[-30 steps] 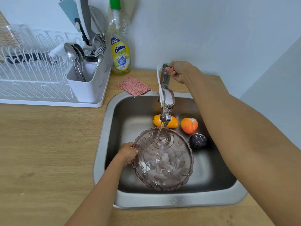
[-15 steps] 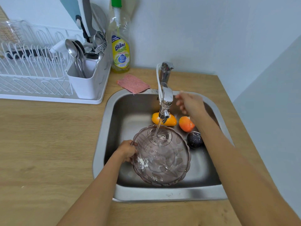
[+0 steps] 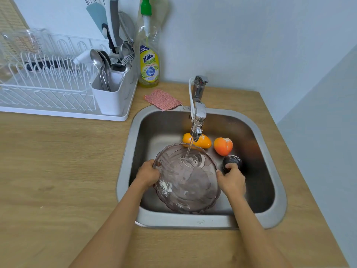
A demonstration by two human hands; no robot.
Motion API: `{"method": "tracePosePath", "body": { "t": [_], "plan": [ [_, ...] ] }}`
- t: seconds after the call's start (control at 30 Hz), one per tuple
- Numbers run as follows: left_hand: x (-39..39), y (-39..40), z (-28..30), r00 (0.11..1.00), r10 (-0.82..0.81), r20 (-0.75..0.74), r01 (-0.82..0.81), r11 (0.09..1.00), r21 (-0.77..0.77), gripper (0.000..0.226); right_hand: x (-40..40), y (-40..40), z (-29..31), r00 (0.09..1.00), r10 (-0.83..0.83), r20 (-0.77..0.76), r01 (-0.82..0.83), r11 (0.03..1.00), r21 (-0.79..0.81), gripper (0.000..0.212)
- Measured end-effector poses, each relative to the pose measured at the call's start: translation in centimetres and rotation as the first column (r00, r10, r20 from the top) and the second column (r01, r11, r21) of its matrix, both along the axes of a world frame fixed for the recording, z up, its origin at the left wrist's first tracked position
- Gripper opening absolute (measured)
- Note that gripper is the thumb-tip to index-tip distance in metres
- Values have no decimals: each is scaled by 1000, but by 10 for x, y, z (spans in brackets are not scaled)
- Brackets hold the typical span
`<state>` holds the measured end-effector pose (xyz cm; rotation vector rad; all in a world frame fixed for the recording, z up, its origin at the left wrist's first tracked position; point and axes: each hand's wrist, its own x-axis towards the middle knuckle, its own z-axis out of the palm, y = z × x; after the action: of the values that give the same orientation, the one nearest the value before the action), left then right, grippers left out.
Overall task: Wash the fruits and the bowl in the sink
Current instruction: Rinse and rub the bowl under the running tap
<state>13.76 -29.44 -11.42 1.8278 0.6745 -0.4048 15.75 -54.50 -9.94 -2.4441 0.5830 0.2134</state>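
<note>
Under running tap (image 3: 197,120), right hand (image 3: 231,180) now gripping bowl (image 3: 188,180)

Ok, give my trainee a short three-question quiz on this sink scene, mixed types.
1. True or false: water from the tap is running into the bowl.
2. How many fruits lie in the sink behind the bowl?
3. The left hand grips: A) the bowl's rim B) the sponge C) the soap bottle

Key: 1 true. 2 three: the yellow fruit, the orange, the dark fruit. 3 A.
</note>
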Motion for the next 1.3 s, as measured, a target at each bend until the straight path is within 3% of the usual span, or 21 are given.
{"method": "tracePosePath", "body": {
  "t": [0.1,0.2,0.27,0.4,0.53,0.7,0.8,0.87,0.9,0.97,1.03,1.1,1.17,1.3],
  "plan": [
    [-3,0,4,999,33,16,-32,999,-30,28,-1,-4,-4,982,-12,-189,40,988,149,51],
    [-2,-1,7,996,86,10,-84,990,-118,30,-2,-2,-3,955,-73,-288,206,861,466,24],
    [-1,-2,9,992,125,-2,-124,975,-183,31,-1,0,-1,966,-73,-247,201,814,545,22],
    [0,-3,16,995,97,-6,-95,960,-263,25,0,-4,8,980,-93,-173,179,786,592,18],
    [3,1,24,999,-30,23,35,975,-222,22,0,-5,12,983,-56,-173,150,789,596,19],
    [4,2,25,995,-17,101,35,983,-181,22,2,-3,12,996,-6,-93,60,811,582,22],
    [4,1,22,987,-12,159,31,993,-118,22,0,0,4,997,64,40,-75,885,460,30],
    [4,-2,18,985,-32,169,45,996,-72,25,-2,1,-3,966,181,186,-205,972,119,57],
    [3,-4,16,985,-51,165,61,997,-53,28,-3,3,-5,932,282,227,-265,959,-104,72],
    [3,-6,7,984,-82,160,88,996,-31,30,-5,11,-8,826,520,215,-383,800,-463,83],
    [3,-8,3,981,-101,166,104,994,-12,28,-8,19,-13,725,681,100,-501,621,-603,72],
    [3,-7,-1,976,-105,193,104,994,16,28,-9,23,-18,663,738,-123,-674,517,-528,65],
    [3,-7,1,974,-96,205,91,995,32,29,-10,25,-21,580,760,-292,-804,478,-354,64],
    [2,-11,8,975,-104,195,91,993,74,29,-9,36,-21,432,841,-326,-902,394,-178,58]
  ]
}}
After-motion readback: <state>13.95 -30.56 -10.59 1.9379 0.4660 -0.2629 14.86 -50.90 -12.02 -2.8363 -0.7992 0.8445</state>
